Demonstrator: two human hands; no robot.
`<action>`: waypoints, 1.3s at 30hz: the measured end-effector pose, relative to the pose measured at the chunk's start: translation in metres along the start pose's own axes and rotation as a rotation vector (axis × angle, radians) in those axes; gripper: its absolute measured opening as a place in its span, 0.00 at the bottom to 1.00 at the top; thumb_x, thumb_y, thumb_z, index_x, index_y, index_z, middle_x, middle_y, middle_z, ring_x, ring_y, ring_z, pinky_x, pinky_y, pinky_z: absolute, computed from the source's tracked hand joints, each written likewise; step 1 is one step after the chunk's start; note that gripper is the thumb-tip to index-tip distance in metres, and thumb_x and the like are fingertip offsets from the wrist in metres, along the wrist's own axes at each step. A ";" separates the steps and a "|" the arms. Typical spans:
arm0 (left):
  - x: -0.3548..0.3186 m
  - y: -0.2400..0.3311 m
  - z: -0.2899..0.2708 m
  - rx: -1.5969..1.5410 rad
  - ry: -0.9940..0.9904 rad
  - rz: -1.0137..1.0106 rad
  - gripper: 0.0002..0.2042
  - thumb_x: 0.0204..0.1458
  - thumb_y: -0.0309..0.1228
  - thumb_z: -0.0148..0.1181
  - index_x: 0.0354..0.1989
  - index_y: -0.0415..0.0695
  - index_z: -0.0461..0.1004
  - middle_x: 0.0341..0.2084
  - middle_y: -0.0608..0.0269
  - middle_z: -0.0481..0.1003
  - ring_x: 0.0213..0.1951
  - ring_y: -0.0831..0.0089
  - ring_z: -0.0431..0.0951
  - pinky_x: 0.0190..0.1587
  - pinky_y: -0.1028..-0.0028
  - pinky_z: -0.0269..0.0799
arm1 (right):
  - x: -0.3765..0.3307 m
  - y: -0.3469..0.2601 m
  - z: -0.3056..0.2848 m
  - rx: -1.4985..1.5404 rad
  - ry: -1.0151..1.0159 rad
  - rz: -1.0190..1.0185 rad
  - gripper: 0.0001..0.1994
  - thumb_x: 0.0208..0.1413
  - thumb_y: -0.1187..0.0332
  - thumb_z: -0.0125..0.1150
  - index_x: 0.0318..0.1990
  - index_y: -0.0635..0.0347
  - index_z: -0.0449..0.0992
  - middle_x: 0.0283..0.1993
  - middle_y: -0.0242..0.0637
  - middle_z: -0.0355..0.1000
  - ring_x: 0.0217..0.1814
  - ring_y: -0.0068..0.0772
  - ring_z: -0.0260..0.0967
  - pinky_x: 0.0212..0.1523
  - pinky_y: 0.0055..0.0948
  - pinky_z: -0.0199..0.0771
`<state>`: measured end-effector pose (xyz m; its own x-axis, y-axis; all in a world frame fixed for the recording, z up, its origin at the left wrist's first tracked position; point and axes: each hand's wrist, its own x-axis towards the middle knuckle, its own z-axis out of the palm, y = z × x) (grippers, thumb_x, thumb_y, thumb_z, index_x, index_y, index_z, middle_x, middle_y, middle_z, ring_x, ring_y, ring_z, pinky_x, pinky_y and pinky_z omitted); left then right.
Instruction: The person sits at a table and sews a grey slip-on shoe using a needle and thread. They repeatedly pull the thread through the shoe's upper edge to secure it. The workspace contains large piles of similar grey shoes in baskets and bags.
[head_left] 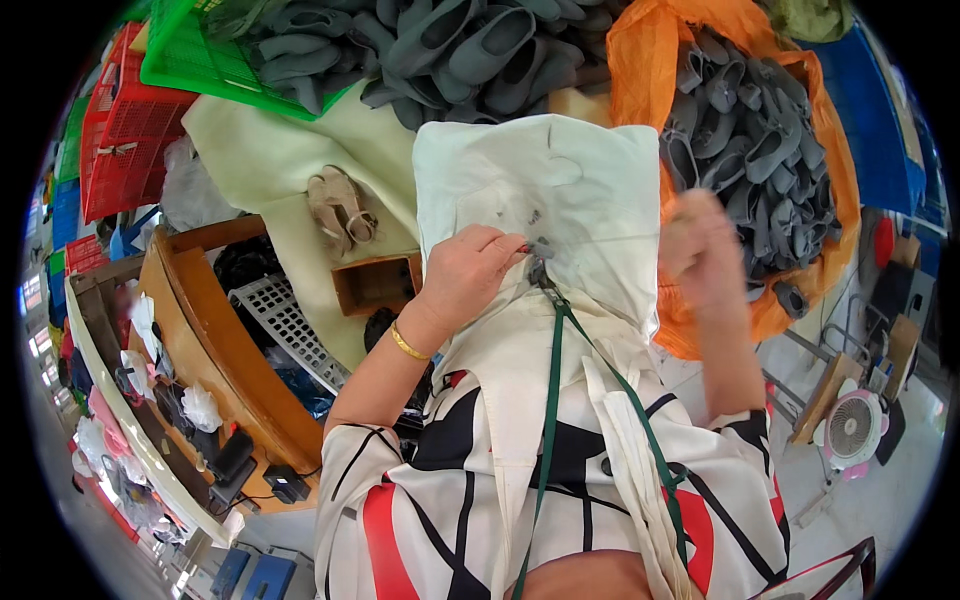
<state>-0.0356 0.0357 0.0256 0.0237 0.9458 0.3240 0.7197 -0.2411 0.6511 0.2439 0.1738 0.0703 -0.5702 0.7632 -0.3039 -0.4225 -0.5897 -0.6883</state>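
Observation:
A white cloth-covered cushion (470, 165) lies in front of me, over my lap. Above its middle, my left hand (472, 268) pinches a small dark grey piece (538, 248), too small to make out fully. A thin thread (610, 239) stretches from there to my right hand (703, 250), which is raised at the cushion's right edge, curled and blurred by motion. Just below the grey piece, metal snips (541, 276) hang from a dark green cord (554, 400) that runs down my front. Some dark specks and marks show on the cloth.
Dark grey shoes (480, 50) are heaped at the back; more fill an orange bag (640, 75) at right. Beige sandals (340, 210) lie on pale cloth (250, 150) at left, near a wooden drawer unit (215, 370). A white fan (855, 428) stands at right.

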 end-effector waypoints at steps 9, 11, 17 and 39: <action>0.000 -0.024 0.000 -0.008 0.024 -0.091 0.08 0.48 0.27 0.67 0.36 0.45 0.79 0.25 0.63 0.74 0.29 0.63 0.76 0.30 0.68 0.73 | -0.027 -0.138 -0.130 -0.039 0.826 -0.942 0.06 0.61 0.77 0.50 0.31 0.64 0.61 0.21 0.28 0.57 0.21 0.22 0.56 0.69 0.49 0.67; 0.002 -0.019 0.010 -0.160 -0.016 -0.190 0.07 0.49 0.27 0.67 0.36 0.43 0.79 0.25 0.61 0.74 0.28 0.62 0.76 0.30 0.68 0.72 | -0.015 -0.092 -0.105 -0.355 0.489 -0.728 0.03 0.62 0.74 0.52 0.38 0.59 0.64 0.19 0.27 0.57 0.22 0.21 0.59 0.64 0.48 0.70; 0.022 -0.013 0.025 -0.656 -0.152 -0.468 0.06 0.55 0.26 0.65 0.38 0.39 0.79 0.27 0.63 0.74 0.30 0.76 0.72 0.34 0.76 0.68 | 0.023 0.054 0.007 -1.156 -0.113 -0.207 0.14 0.56 0.75 0.63 0.50 0.59 0.75 0.39 0.33 0.71 0.41 0.28 0.72 0.47 0.27 0.73; 0.115 -0.353 0.185 0.157 -0.746 -0.057 0.09 0.52 0.27 0.56 0.39 0.42 0.81 0.37 0.52 0.80 0.43 0.53 0.79 0.45 0.62 0.75 | 0.102 0.082 -0.051 -1.264 0.414 -0.533 0.08 0.51 0.81 0.60 0.39 0.62 0.75 0.30 0.35 0.65 0.28 0.27 0.60 0.27 0.23 0.57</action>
<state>-0.1585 0.2697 -0.2939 0.4058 0.8658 -0.2928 0.8226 -0.2063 0.5299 0.1873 0.2165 -0.0508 -0.2103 0.9649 0.1572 0.5078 0.2452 -0.8258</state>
